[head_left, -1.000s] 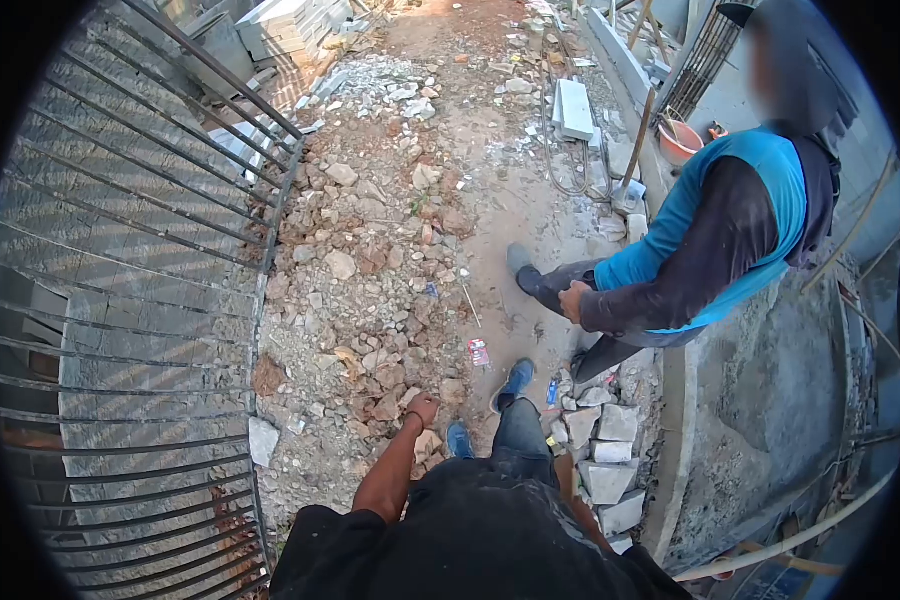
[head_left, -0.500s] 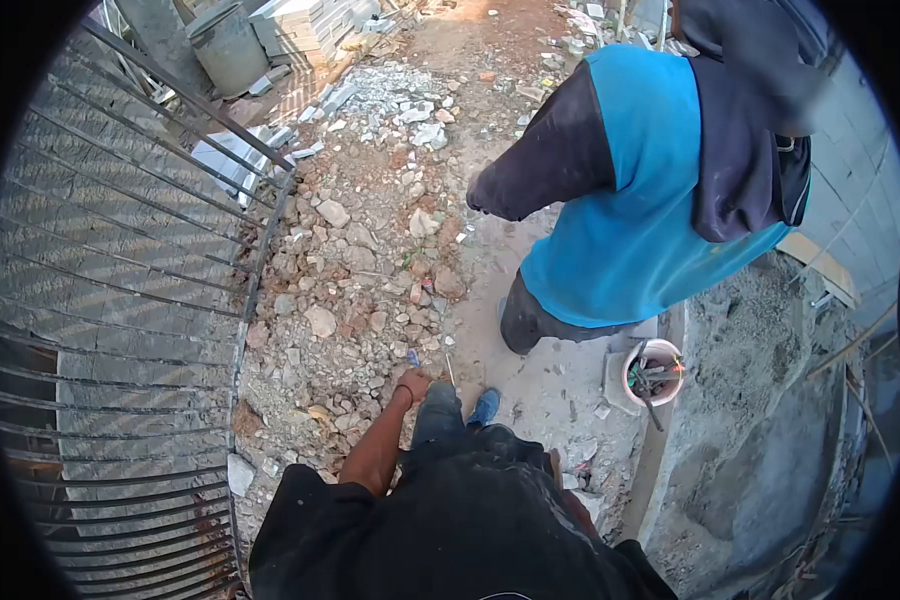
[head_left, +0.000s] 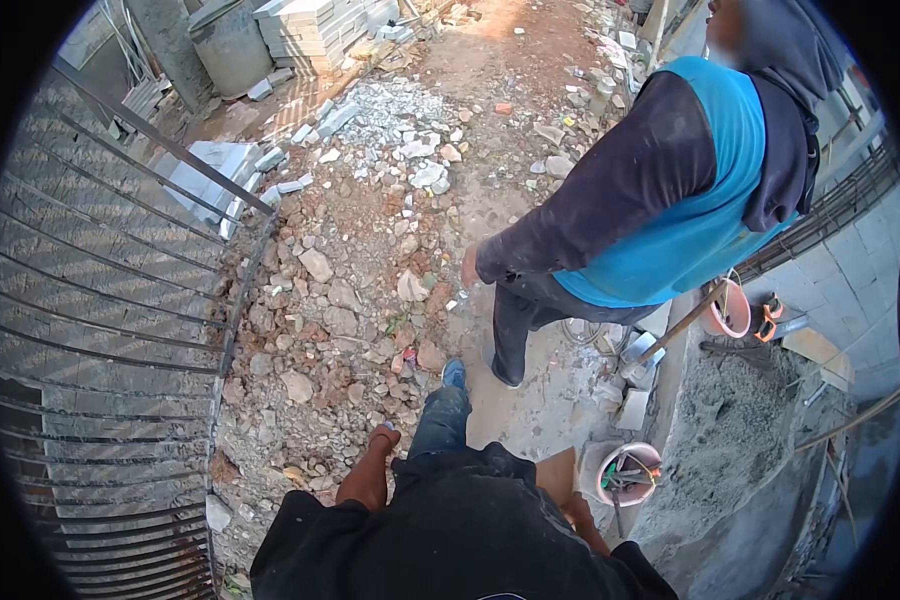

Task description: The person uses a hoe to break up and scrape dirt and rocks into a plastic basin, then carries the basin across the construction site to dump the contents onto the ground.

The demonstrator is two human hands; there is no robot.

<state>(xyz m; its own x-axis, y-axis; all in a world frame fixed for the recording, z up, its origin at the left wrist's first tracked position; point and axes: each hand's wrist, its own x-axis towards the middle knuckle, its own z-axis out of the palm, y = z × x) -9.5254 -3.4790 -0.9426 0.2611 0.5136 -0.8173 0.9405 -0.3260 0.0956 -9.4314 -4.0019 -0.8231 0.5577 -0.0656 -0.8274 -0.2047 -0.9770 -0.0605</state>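
Note:
My left hand (head_left: 384, 433) hangs low over the rubble, left of my forward leg. A small bluish patch shows by its fingers, which are too small to read. On my other side, my right hand (head_left: 576, 511) is partly hidden by my black shirt. It is at the lower edge of a flat brown board (head_left: 556, 474) and seems to grip it. Just right of that board stands a pinkish bucket (head_left: 604, 468) with several tools in it.
A co-worker in a blue vest (head_left: 660, 245) stands ahead on the right. Broken stones (head_left: 340, 320) cover the path, beside a metal-barred gate (head_left: 120, 345) on the left. A second bucket (head_left: 727, 310) and a grey mortar heap (head_left: 730, 410) lie right.
I have stepped forward and my view has shifted. My left hand has swung back from my thigh. The brown board now shows at my right side; the co-worker's arm reaches lower.

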